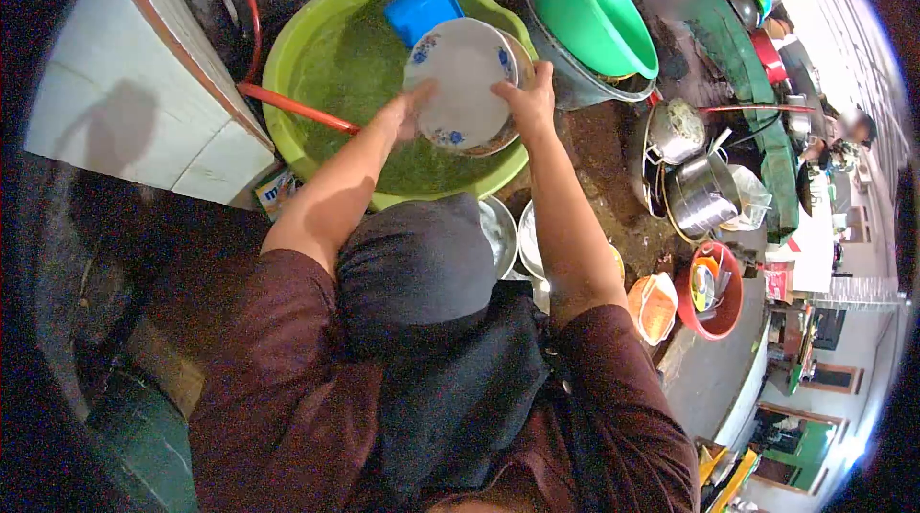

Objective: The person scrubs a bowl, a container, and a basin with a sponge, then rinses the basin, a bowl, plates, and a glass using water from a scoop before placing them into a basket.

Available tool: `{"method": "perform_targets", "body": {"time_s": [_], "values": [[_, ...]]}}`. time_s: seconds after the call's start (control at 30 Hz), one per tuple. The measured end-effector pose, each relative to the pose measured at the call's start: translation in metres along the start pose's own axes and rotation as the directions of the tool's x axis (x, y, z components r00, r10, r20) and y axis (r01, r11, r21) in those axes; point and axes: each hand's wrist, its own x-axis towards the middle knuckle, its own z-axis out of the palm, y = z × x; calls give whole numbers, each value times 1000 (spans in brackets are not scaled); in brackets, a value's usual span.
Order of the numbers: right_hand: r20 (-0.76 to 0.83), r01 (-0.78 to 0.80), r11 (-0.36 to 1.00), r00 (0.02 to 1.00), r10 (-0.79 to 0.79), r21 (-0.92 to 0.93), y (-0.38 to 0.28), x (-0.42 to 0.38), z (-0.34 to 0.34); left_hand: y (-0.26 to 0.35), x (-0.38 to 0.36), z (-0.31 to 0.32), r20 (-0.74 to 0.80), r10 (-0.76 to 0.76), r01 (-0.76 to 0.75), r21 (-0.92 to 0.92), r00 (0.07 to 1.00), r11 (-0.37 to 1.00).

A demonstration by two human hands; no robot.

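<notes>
Over a large green tub (287, 44) of water, I hold a white plate (463, 77) with blue flowers along its rim, tilted toward me. Another rim shows behind its right edge, so more than one plate may be stacked there. My right hand (530, 99) grips the right edge, thumb on the front face. At the left edge is my left hand (407, 113), slightly blurred, its thumb over the plate and its other fingers mostly hidden. A blue plastic container (423, 10) sits in the tub just beyond the plate.
A red hose (297, 109) crosses the tub's left rim. A bright green basin (594, 10) leans in a grey tub at the back right. Metal pots (702, 192), an orange basket (654, 310) and a red bucket (714, 291) stand right. A white tiled wall (144, 101) is left.
</notes>
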Motion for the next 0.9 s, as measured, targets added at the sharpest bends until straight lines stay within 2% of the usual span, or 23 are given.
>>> {"method": "perform_targets", "body": {"time_s": [0.03, 0.07, 0.1, 0.13, 0.2, 0.27, 0.33, 0.37, 0.4, 0.47, 0.5, 0.57, 0.6, 0.67, 0.73, 0.8, 0.9], "values": [[-7, 98, 992, 995, -99, -79, -7, -2, 0, 1, -1, 3, 2, 1, -1, -2, 1000, 1000], [-8, 194, 968, 980, -198, -156, -14, -4, 1, 2, -2, 6, 46, -6, 10, -85, 999, 996], [2, 216, 955, 975, -220, -204, -25, -9, 0, 3, -2, 8, 89, -9, 24, -168, 996, 985], [2, 220, 954, 975, -224, -205, -33, -14, 1, 4, -1, 8, 91, -6, 22, -169, 996, 985], [39, 329, 919, 944, -328, -218, -45, -23, 4, 6, -2, 9, 82, 92, -76, -178, 992, 981], [83, 328, 915, 945, -317, -235, -57, -31, 8, 10, -5, 14, 69, 105, -93, -152, 992, 984], [96, 486, 851, 874, -477, -200, -72, -43, 6, 15, -11, 20, 59, 116, -108, -123, 991, 986], [151, 433, 889, 898, -412, -150, -82, -48, 2, 16, -15, 23, 62, 162, -154, -110, 985, 982], [150, 434, 888, 898, -413, -153, -82, -46, 2, 17, -15, 23, 66, 206, -199, -98, 976, 975], [92, 535, 832, 845, -526, -148, -80, -41, 4, 20, -12, 20, 77, 197, -192, -62, 977, 979], [92, 535, 831, 845, -527, -150, -79, -39, 5, 23, -15, 24, 84, 188, -187, -24, 979, 982], [63, 413, 901, 911, -408, -136, -78, -32, 4, 24, -23, 33, 72, 197, -197, -12, 978, 980], [62, 416, 899, 909, -411, -138, -80, -29, 3, 26, -27, 38, 56, 208, -209, -1, 976, 978], [44, 420, 907, 906, -421, 35, -84, -23, 2, 24, -19, 29, 73, 186, -185, -30, 980, 982], [58, 447, 894, 894, -445, -35, -92, -20, 2, 23, -14, 26, 93, 161, -156, -59, 983, 986], [81, 542, 819, 840, -537, -190, -99, -19, 2, 21, -9, 20, 65, 129, -114, -200, 989, 973], [105, 563, 807, 826, -554, -177, -112, -17, 5, 21, -2, 14, 125, 153, -114, -270, 980, 956]]}}
